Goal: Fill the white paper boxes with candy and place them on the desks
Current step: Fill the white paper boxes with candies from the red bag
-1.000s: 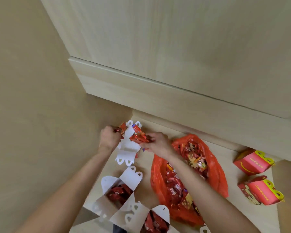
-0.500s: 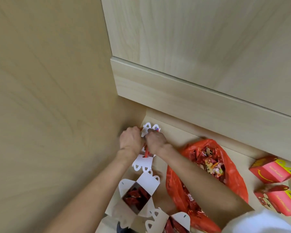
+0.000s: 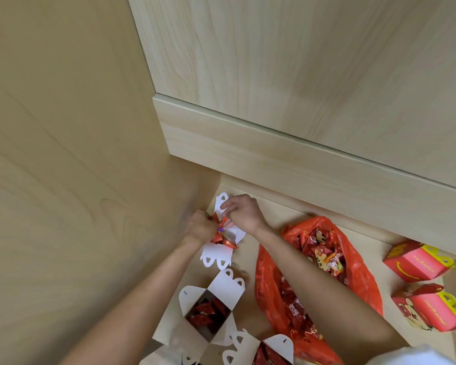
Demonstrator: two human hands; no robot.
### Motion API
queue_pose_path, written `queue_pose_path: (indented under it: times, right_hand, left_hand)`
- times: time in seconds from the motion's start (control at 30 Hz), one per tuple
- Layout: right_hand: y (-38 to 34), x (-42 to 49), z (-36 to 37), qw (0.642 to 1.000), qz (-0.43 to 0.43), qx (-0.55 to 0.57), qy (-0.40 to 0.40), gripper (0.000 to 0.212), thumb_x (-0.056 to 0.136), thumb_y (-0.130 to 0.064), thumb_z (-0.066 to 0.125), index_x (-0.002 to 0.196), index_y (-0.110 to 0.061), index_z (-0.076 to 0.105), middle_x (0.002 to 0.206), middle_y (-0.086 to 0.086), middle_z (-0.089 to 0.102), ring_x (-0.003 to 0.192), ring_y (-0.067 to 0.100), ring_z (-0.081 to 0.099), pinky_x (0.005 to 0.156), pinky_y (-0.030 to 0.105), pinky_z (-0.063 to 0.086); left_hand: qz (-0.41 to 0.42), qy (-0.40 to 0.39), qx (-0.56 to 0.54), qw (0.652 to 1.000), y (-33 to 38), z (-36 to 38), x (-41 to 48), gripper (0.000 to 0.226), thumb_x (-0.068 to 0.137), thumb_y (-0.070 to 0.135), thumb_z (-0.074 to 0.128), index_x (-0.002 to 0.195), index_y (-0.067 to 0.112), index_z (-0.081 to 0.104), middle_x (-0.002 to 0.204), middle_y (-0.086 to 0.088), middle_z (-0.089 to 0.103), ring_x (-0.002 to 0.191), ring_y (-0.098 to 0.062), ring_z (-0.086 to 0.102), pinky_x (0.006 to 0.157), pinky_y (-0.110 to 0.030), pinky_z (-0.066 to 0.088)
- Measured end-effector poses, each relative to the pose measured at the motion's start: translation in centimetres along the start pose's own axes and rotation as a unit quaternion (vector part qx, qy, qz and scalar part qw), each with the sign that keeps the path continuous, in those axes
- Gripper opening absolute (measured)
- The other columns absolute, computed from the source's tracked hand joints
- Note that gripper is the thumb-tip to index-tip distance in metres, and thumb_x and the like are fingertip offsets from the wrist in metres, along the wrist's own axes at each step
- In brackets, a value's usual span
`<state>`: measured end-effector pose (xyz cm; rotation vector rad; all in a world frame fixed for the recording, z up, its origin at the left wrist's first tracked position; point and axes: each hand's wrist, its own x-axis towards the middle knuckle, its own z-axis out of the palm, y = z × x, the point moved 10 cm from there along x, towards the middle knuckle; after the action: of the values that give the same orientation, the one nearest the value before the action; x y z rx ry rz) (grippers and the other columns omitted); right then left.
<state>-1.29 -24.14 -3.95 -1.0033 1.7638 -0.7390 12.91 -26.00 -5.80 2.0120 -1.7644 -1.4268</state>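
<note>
The fingers point(image 3: 228, 206) of the right hand point(image 3: 244, 213) are pinched on the far flap of a white paper box with scalloped handle cut-outs point(image 3: 217, 252), which sits in the back corner of the pale wood desk point(image 3: 250, 293), close against the side panel. The left hand point(image 3: 199, 227) is curled closed over a bunch of red foil-wrapped candies point(image 3: 221, 239) heaped at the box mouth; how tightly it grips them cannot be told, since its fingers are hidden behind the hand. The candies stand proud of the opening, and one or two lie over the near flap.

Just nearer the person, a second white paper box point(image 3: 208, 312) stands open with red candy inside, and a third point(image 3: 263, 351) shows at the bottom edge, also loaded. To the right lies an open red plastic bag of candy point(image 3: 353, 259), under the right forearm. Well beyond it sit two red printed cardboard boxes with yellow handles point(image 3: 419, 262).

The risk here looks like overfilling: if the flaps are folded over so high a heap, sweets may spill onto the desk, or the thin paper tabs may crease or tear. The forearm could also drag the bag.
</note>
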Motion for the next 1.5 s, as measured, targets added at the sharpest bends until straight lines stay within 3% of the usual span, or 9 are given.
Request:
queue_pose_path:
  times: [0.1, 0.27, 0.5, 0.83, 0.97, 1.07, 1.27, 1.37, 1.5]
  right_hand:
    - [1.0, -0.4, 0.3, 0.994, 0.048, 0.092, -0.025, 0.034, 0.087, 0.020, 0.038, 0.108, 0.014, 0.064, 0.091, 0.028, 0.066, 0.044, 0.018, 0.067, 0.052, 0.029, 0.060]
    - [2.8, -0.5, -0.4, 0.987, 0.082, 0.137, -0.021, 0.042, 0.086, 0.014, 0.031, 0.110, 0.007, 0.065, 0.094, 0.018, 0.066, 0.048, 0.023, 0.068, 0.047, 0.028, 0.059]
    - [4.1, -0.7, -1.8, 0.993, 0.077, 0.086, 0.020, 0.037, 0.085, 0.007, 0.039, 0.102, 0.000, 0.071, 0.091, 0.012, 0.068, 0.049, 0.018, 0.061, 0.041, 0.021, 0.046]
    - [3.5, -5.8, -5.9, 0.987, 0.018, 0.139, 0.084, 0.034, 0.082, 0.011, 0.046, 0.089, -0.011, 0.070, 0.086, 0.007, 0.071, 0.048, 0.014, 0.058, 0.041, 0.022, 0.040]
    - [4.9, -10.4, -8.9, 0.977, 0.003, 0.160, 0.138, 0.030, 0.088, 0.013, 0.045, 0.101, 0.002, 0.069, 0.086, 0.010, 0.067, 0.049, 0.016, 0.054, 0.039, 0.021, 0.040]
    - [7.6, -14.7, -10.5, 0.970, 0.019, 0.166, 0.175, 0.028, 0.092, 0.010, 0.046, 0.101, -0.004, 0.068, 0.082, 0.007, 0.068, 0.046, 0.011, 0.053, 0.037, 0.018, 0.038]
    - [14.5, -24.2, -13.9, 0.944, 0.063, 0.178, 0.269, 0.026, 0.094, 0.007, 0.050, 0.090, -0.013, 0.067, 0.075, 0.007, 0.069, 0.045, 0.009, 0.057, 0.040, 0.019, 0.040]
    - [19.0, -28.8, -15.7, 0.922, 0.132, 0.122, 0.343, 0.024, 0.089, 0.003, 0.054, 0.090, -0.015, 0.070, 0.088, 0.010, 0.074, 0.066, 0.021, 0.066, 0.058, 0.026, 0.053]
    - [26.0, -35.4, -18.3, 0.869, 0.263, 0.010, 0.419, 0.032, 0.084, -0.006, 0.055, 0.112, -0.009, 0.070, 0.113, 0.014, 0.072, 0.105, 0.033, 0.066, 0.083, 0.034, 0.052]
  left_hand:
    - [-0.028, -0.048, -0.053, 0.997, -0.6, 1.2, 0.6, 0.014, 0.087, 0.011, 0.064, 0.075, 0.005, 0.061, 0.078, -0.014, 0.057, 0.068, -0.030, 0.056, 0.073, -0.034, 0.059]
    - [-0.043, -0.060, -0.125, 0.989, -1.4, 1.8, 1.0, 0.018, 0.084, -0.005, 0.055, 0.095, -0.003, 0.070, 0.089, -0.018, 0.069, 0.080, -0.030, 0.067, 0.083, -0.048, 0.060]
    - [0.077, 0.060, 0.128, 0.987, 0.0, -0.8, -0.1, 0.027, 0.082, 0.012, 0.057, 0.093, 0.023, 0.079, 0.089, -0.007, 0.078, 0.078, -0.027, 0.072, 0.078, -0.030, 0.060]
    - [0.166, -0.087, -0.017, 0.982, 4.4, 4.5, -4.0, 0.016, 0.087, 0.006, 0.061, 0.082, 0.009, 0.076, 0.071, -0.010, 0.071, 0.062, -0.025, 0.063, 0.073, -0.046, 0.060]
    - [0.232, -0.242, 0.028, 0.942, 6.0, 10.2, -9.5, 0.004, 0.086, 0.013, 0.072, 0.087, 0.013, 0.075, 0.079, -0.007, 0.074, 0.061, -0.013, 0.065, 0.058, -0.028, 0.055]
    - [0.247, -0.363, 0.155, 0.885, 4.0, 15.3, -13.6, 0.026, 0.079, 0.023, 0.081, 0.101, 0.010, 0.074, 0.093, -0.008, 0.075, 0.071, -0.010, 0.065, 0.057, -0.014, 0.051]
    - [0.292, -0.417, 0.357, 0.783, -1.5, 21.4, -18.1, 0.050, 0.071, 0.033, 0.084, 0.115, 0.021, 0.061, 0.099, 0.001, 0.066, 0.089, -0.018, 0.061, 0.074, -0.031, 0.049]
    - [0.313, -0.362, 0.401, 0.781, -2.8, 22.4, -18.1, 0.054, 0.071, 0.029, 0.080, 0.118, 0.027, 0.051, 0.098, 0.005, 0.060, 0.090, -0.017, 0.060, 0.067, -0.026, 0.047]
    - [0.293, -0.321, 0.403, 0.805, -4.1, 23.0, -17.8, 0.077, 0.077, 0.018, 0.074, 0.140, 0.025, 0.033, 0.128, -0.006, 0.061, 0.114, -0.025, 0.060, 0.097, -0.038, 0.052]
